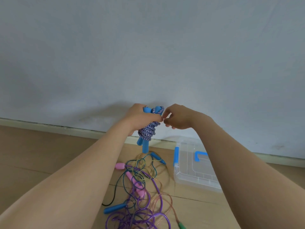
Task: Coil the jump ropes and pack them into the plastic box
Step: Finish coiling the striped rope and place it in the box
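Braided jump rope (pixel 149 132) at frame centre: left hand (pixel 140 118) grips the coil, right hand (pixel 178 118) pinches its tail; a slip may unravel it

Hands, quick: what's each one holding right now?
Left hand: grips the coiled blue rope bundle.
Right hand: fingers curled beside the bundle; a pinch cannot be told.

wooden floor (pixel 41 154) | tangled jump ropes (pixel 139 187) lying loose | clear plastic box (pixel 189 172) just beside them

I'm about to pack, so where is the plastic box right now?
In the head view, the plastic box sits on the floor at lower right, just right of the tangled ropes and close to the baseboard.
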